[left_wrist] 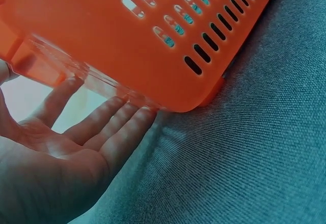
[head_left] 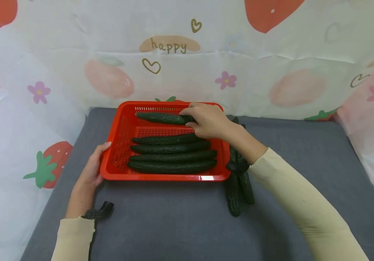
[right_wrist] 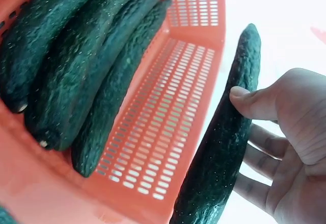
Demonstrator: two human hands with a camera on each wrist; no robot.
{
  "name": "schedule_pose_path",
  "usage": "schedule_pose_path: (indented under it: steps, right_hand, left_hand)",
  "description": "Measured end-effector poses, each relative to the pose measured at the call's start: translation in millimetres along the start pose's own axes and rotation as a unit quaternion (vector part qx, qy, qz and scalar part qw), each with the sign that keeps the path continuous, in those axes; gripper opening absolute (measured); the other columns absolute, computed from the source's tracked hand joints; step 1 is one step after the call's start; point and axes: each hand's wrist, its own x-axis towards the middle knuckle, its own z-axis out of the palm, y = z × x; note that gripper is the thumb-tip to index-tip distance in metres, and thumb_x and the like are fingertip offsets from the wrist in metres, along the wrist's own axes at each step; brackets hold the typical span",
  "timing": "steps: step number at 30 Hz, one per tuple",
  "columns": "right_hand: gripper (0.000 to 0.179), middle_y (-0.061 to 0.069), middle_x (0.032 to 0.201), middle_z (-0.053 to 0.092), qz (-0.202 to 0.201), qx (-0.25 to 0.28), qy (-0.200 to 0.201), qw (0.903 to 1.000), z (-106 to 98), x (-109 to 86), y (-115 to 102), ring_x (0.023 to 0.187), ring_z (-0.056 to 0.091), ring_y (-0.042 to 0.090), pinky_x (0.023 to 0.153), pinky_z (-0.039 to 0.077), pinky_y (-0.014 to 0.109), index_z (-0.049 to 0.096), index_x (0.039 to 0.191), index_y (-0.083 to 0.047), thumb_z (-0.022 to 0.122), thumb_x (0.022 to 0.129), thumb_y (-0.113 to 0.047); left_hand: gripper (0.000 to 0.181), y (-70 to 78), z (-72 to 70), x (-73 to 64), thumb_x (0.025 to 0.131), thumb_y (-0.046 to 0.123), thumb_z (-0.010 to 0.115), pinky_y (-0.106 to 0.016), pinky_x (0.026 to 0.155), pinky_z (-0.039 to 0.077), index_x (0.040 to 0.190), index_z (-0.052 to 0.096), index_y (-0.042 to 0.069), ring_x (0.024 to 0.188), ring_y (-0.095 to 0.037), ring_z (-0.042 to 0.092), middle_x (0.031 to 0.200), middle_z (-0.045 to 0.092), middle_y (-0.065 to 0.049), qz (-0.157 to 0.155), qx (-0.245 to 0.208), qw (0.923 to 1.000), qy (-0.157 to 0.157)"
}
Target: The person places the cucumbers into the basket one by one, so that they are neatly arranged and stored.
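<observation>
One cucumber (head_left: 163, 118) is gripped by the right hand (head_left: 211, 121) at the far side of the red basket (head_left: 160, 177), whose left rim is held by the left hand (head_left: 95, 163). Four cucumbers (head_left: 172, 158) are kept inside; others (head_left: 233, 197) are seen on the counter (head_left: 160, 221). Apparently a single cucumber is being positioned; a steady, controlled release is probably called for next.
</observation>
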Motion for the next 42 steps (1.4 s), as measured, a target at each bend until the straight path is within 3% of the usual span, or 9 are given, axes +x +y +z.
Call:
schedule_pose_path:
  steps: [4,9,12,15,21,27,32,36,42]
  right_hand:
    - [0.038,0.006,0.134,0.068,-0.001,0.000,-0.008,1.0000,1,10.9,-5,0.103,0.068,0.023,0.072,0.056,0.038,0.065,0.143,-0.019,0.065,0.105,-0.020]
    - [0.039,0.006,0.149,0.063,-0.004,0.004,-0.005,1.0000,2,27.2,-13,0.126,0.066,0.026,0.072,0.054,0.037,0.065,0.144,-0.020,0.065,0.105,-0.020]
    - [0.039,0.007,0.143,0.064,-0.004,0.010,0.013,0.9999,6,33.6,-14,0.120,0.066,0.025,0.073,0.053,0.037,0.065,0.143,-0.018,0.067,0.105,-0.023]
    - [0.041,0.008,0.135,0.061,0.004,0.013,0.033,0.9994,8,34.2,-14,0.102,0.063,0.023,0.073,0.053,0.036,0.065,0.143,-0.018,0.068,0.104,-0.030]
    - [0.044,0.009,0.144,0.058,0.026,0.034,0.036,0.9984,8,20.2,-6,0.106,0.067,0.024,0.077,0.056,0.039,0.063,0.145,-0.017,0.066,0.105,-0.035]
    - [0.043,0.010,0.143,0.058,0.042,0.055,0.021,0.9974,6,2.0,4,0.099,0.068,0.024,0.076,0.055,0.040,0.063,0.144,-0.017,0.064,0.105,-0.035]
    - [0.043,0.011,0.143,0.059,0.044,0.065,0.015,0.9968,4,-13.3,11,0.103,0.069,0.026,0.085,0.058,0.045,0.064,0.144,-0.015,0.064,0.105,-0.035]
    - [0.044,0.013,0.145,0.060,0.052,0.076,0.024,0.9955,2,-27.6,18,0.112,0.068,0.029,0.094,0.059,0.050,0.063,0.144,-0.013,0.066,0.105,-0.033]
    - [0.046,0.014,0.147,0.058,0.066,0.086,0.046,0.9931,2,-45.4,28,0.110,0.070,0.030,0.092,0.059,0.050,0.063,0.145,-0.012,0.068,0.104,-0.031]
  left_hand:
    - [0.027,0.0,0.2,0.1,0.114,0.037,0.036,-0.021,0.081,0.063,0.125,0.053,0.018,0.090,-0.004,0.073,0.107,0.074,0.009,-0.004,0.008,1.0000,0.004]
    - [0.028,-0.4,-0.3,0.0,0.115,0.036,0.035,-0.021,0.080,0.063,0.125,0.054,0.017,0.090,-0.005,0.074,0.106,0.074,0.008,0.004,0.004,1.0000,-0.004]
    - [0.029,-1.6,0.3,0.0,0.115,0.036,0.035,-0.021,0.080,0.063,0.124,0.055,0.017,0.089,-0.005,0.075,0.105,0.075,0.008,0.008,0.000,0.9999,-0.009]
    - [0.028,-2.6,1.2,-0.1,0.115,0.035,0.034,-0.021,0.079,0.063,0.122,0.055,0.017,0.089,-0.005,0.074,0.104,0.075,0.008,0.008,0.002,0.9999,-0.012]
    - [0.029,-1.7,1.7,1.3,0.115,0.036,0.034,-0.021,0.081,0.063,0.124,0.055,0.017,0.091,-0.005,0.075,0.106,0.075,0.008,0.009,0.007,0.9999,-0.010]
    - [0.028,-0.6,0.1,-0.1,0.115,0.036,0.035,-0.021,0.081,0.063,0.125,0.054,0.018,0.090,-0.005,0.074,0.107,0.075,0.009,0.003,0.002,1.0000,-0.009]
    - [0.026,-0.5,-0.7,-2.4,0.114,0.036,0.036,-0.020,0.080,0.062,0.121,0.054,0.019,0.088,-0.005,0.074,0.104,0.074,0.009,0.001,-0.002,1.0000,0.004]
    - [0.025,-1.0,0.3,-2.0,0.113,0.038,0.039,-0.020,0.080,0.062,0.122,0.054,0.020,0.089,-0.004,0.072,0.105,0.073,0.010,-0.003,0.013,0.9998,0.018]
    - [0.027,-0.6,1.5,-0.4,0.113,0.040,0.039,-0.020,0.081,0.062,0.126,0.052,0.020,0.093,-0.002,0.070,0.108,0.070,0.011,-0.003,0.037,0.9990,0.025]
